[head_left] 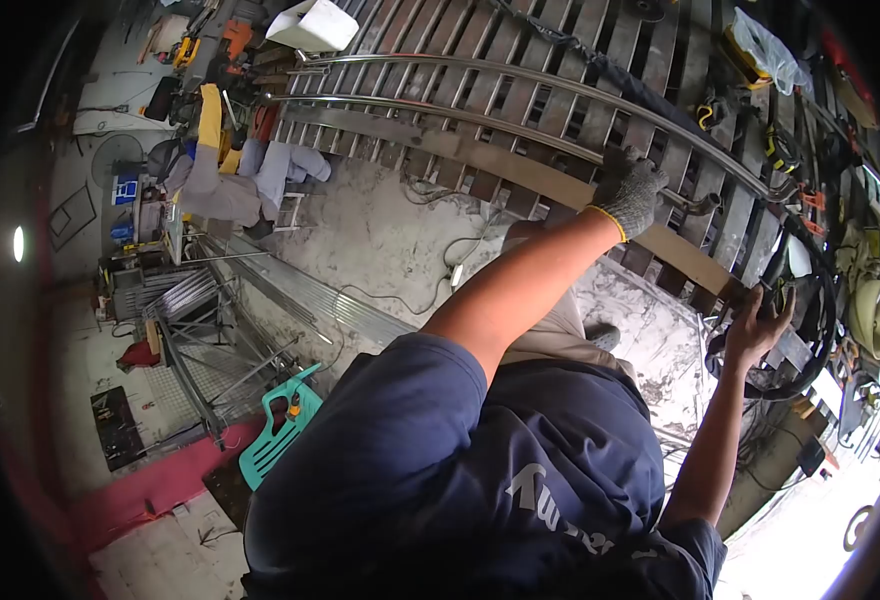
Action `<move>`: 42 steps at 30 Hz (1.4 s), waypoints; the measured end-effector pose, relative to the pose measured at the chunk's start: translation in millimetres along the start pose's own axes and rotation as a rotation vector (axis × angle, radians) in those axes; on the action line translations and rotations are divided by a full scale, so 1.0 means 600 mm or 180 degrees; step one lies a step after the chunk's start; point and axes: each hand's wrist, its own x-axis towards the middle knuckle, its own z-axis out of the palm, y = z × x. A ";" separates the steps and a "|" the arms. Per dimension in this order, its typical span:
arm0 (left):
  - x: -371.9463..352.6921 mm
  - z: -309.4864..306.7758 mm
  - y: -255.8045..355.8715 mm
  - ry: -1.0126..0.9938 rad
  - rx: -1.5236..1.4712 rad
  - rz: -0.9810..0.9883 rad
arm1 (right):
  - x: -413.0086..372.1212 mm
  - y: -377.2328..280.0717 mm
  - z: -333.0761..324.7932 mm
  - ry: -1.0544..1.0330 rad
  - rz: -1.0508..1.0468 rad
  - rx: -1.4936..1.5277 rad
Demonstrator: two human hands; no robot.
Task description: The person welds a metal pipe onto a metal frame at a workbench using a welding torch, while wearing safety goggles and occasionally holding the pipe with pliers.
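L hand [628,190], gloved, is closed round the curved steel tube [520,125] near its bent end. The tube's long axis runs off to the person's left across the slatted metal frame [660,45]. R hand [755,325], bare, is lower and nearer the body, w/ fingers wrapped on a dark tool [772,285].

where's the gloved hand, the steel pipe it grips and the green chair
left hand [628,192], head view, back of the glove
steel pipe [500,127], head view, middle of its curve
green chair [270,445], head view, flat back
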 end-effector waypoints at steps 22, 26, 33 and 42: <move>0.007 -0.036 -0.040 0.0278 -0.0029 -0.0277 | 0.001 -0.093 0.007 -0.0340 0.0273 0.0189; 0.010 -0.047 -0.039 0.0451 -0.0176 -0.0231 | -0.009 -0.122 0.016 -0.0534 0.0439 0.0056; 0.004 -0.052 -0.038 0.0500 -0.0293 -0.0275 | -0.048 -0.177 0.057 -0.0767 -0.0126 -0.0980; 0.004 -0.052 -0.039 0.0509 -0.0505 -0.0258 | -0.048 -0.198 0.067 -0.0926 -0.0064 -0.0843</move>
